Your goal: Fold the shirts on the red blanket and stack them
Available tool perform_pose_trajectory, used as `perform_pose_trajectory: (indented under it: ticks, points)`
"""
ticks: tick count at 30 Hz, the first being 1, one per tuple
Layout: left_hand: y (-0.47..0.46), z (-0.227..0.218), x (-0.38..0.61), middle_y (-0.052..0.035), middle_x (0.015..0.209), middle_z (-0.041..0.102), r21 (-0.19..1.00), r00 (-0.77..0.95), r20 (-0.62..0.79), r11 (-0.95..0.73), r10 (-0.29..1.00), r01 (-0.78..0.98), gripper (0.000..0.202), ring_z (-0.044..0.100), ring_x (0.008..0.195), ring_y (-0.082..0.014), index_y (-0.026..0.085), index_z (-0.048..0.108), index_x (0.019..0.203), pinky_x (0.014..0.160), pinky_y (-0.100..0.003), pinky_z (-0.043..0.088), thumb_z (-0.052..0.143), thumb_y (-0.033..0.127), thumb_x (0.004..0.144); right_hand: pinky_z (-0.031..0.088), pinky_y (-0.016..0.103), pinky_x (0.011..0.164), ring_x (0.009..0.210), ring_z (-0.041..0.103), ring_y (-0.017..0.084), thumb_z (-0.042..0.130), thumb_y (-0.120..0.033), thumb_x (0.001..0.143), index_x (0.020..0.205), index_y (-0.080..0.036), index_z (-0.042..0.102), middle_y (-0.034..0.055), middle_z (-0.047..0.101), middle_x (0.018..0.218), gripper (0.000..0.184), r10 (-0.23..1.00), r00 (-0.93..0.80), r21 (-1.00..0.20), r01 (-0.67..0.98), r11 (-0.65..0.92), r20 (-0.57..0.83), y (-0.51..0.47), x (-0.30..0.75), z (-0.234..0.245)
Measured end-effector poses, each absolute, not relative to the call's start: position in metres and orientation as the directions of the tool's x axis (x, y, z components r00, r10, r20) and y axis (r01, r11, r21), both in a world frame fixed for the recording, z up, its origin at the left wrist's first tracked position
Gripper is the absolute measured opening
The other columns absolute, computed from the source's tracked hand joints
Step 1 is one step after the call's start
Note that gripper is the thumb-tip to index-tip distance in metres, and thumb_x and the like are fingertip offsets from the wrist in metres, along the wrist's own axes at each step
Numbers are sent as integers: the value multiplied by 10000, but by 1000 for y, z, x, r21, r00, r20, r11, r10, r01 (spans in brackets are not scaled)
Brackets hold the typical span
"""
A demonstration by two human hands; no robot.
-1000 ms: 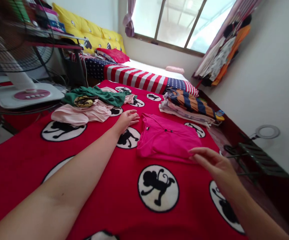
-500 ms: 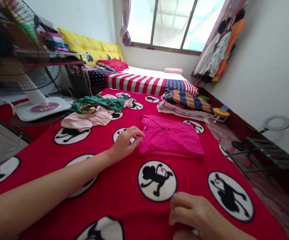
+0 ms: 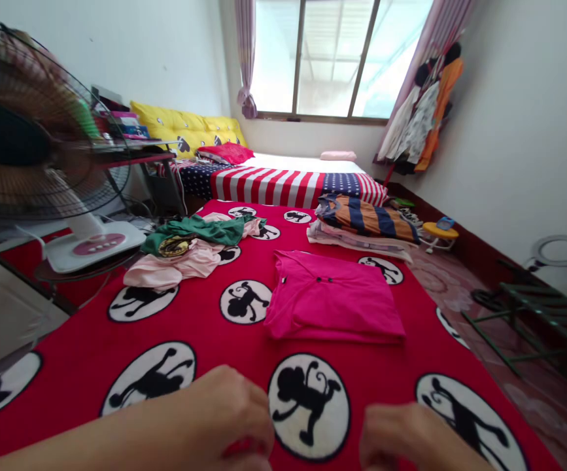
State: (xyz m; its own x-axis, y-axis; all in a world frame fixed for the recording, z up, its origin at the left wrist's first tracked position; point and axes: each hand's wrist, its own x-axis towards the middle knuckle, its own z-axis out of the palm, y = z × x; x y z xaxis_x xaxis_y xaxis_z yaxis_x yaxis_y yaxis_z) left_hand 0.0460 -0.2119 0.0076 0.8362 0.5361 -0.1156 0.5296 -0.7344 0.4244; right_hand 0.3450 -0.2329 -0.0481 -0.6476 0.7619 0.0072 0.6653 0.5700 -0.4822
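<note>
Both my hands are low at the near edge of the red blanket with black monkey circles (image 3: 205,327). My left hand (image 3: 229,422) is curled, with a fold of the red blanket showing between its fingers. My right hand (image 3: 408,435) is also curled, knuckles up, and what it grips is hidden. A folded bright pink shirt (image 3: 332,304) lies flat on the blanket beyond both hands, touched by neither.
A loose heap of green and pale pink clothes (image 3: 185,252) lies far left. A folded stack topped by a striped garment (image 3: 361,226) sits far right. A running fan (image 3: 28,163) stands at left, a flag-striped bed (image 3: 283,180) behind, a green rack (image 3: 543,314) at right.
Both hands have drawn back from the pink shirt to the blanket's near edge and closed. The view has tilted up and levelled.
</note>
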Motion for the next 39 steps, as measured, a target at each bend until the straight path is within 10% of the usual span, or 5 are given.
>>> perform_pose_trajectory:
  ticks: [6, 17, 25, 35, 39]
  points:
    - [-126, -19, 69, -46, 919, 628, 6, 661, 28, -662, 749, 750, 182, 556, 875, -221, 212, 636, 875, 729, -312, 418, 694, 357, 783, 453, 325, 828, 948, 567, 204, 496, -116, 814, 922, -233, 636, 62, 603, 1046, 212, 890, -386, -267, 855, 444, 244, -147, 383, -50]
    - [-111, -36, 41, -36, 860, 559, 196, 732, 65, -728, 678, 657, 283, 519, 797, -151, 196, 607, 851, 694, -239, 375, 360, 65, 888, 473, 283, 724, 815, 597, 179, 404, -176, 915, 897, -230, 660, 73, 629, 898, 262, 827, -436, -343, 763, 549, 355, -129, 430, -77]
    - [-109, -22, 30, 10, 800, 594, 374, 637, -168, -549, 753, 748, 145, 562, 700, -119, 227, 659, 747, 631, -210, 383, 554, 160, 820, 505, 276, 796, 914, 630, 191, 506, -342, 893, 835, -249, 671, 68, 633, 1002, 198, 925, -347, -436, 816, 380, 157, -139, 439, -83]
    - [-19, -26, 103, -72, 1062, 640, 306, 478, 326, -569, 816, 763, 250, 586, 986, -206, 224, 681, 1043, 881, -314, 450, 518, 176, 859, 448, 405, 915, 1020, 577, 252, 493, -399, 859, 1069, -197, 599, 107, 579, 1132, 310, 906, 36, -418, 894, 160, 422, -54, 419, -87]
    - [27, -44, 109, -79, 1043, 664, 293, 425, 296, -505, 855, 812, 339, 584, 1003, -232, 222, 636, 1169, 873, -341, 447, 593, 235, 833, 456, 417, 897, 1051, 563, 272, 502, -402, 833, 1197, -153, 548, 138, 567, 1176, 443, 917, 195, -477, 879, -5, 348, -16, 413, -96]
